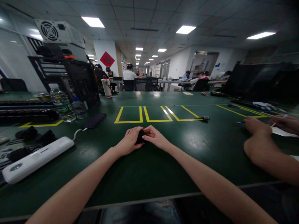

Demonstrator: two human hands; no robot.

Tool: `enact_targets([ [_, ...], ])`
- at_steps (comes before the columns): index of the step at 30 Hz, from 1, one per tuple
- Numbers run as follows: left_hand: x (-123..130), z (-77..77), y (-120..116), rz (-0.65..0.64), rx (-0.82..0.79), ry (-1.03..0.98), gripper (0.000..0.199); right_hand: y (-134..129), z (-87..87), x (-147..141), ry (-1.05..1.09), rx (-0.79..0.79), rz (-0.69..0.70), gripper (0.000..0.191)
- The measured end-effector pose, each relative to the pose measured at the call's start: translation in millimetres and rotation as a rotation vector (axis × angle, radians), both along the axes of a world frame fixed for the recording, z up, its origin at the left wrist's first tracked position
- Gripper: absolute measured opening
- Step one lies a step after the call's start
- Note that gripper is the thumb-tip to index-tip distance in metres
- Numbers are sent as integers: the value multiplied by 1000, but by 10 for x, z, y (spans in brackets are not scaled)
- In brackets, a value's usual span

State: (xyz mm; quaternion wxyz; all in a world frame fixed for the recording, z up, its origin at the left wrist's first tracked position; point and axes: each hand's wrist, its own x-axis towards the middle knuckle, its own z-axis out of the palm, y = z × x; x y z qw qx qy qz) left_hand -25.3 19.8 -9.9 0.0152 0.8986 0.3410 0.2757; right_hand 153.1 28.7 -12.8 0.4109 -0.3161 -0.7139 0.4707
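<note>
Near the middle of the green tabletop (158, 168), a small black object (140, 137) sits between my two hands; its kind I cannot make out. My left hand (129, 140) wraps around its left side, fingers over the top and thumb below. From the right, my right hand (154, 137) presses its fingertips against the same object. Both hands rest low over the table. Much of the object is hidden by my fingers.
Yellow tape outlines (142, 115) lie beyond my hands. At left are a white power strip (38, 160), a dark phone-like slab (94, 120), a water bottle (62, 104) and an open computer case (81, 81). Another person's hands (259, 130) work at right, near white paper (283, 132).
</note>
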Motion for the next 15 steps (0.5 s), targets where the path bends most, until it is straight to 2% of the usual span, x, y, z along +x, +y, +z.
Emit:
enact_targets([
  [3, -1, -5, 0, 8, -1, -1, 58, 5, -9, -2, -48, -36, -14, 31],
  [7, -6, 4, -4, 0, -4, 6, 59, -53, 40, 21, -67, 1, 67, 29],
  [10, -7, 17, -10, -7, -8, 18, 59, -108, 87, 34, -68, 6, 109, 34],
  [15, -3, 43, -29, -3, -17, 22, 59, -103, 92, 17, -37, 48, 74, 19],
])
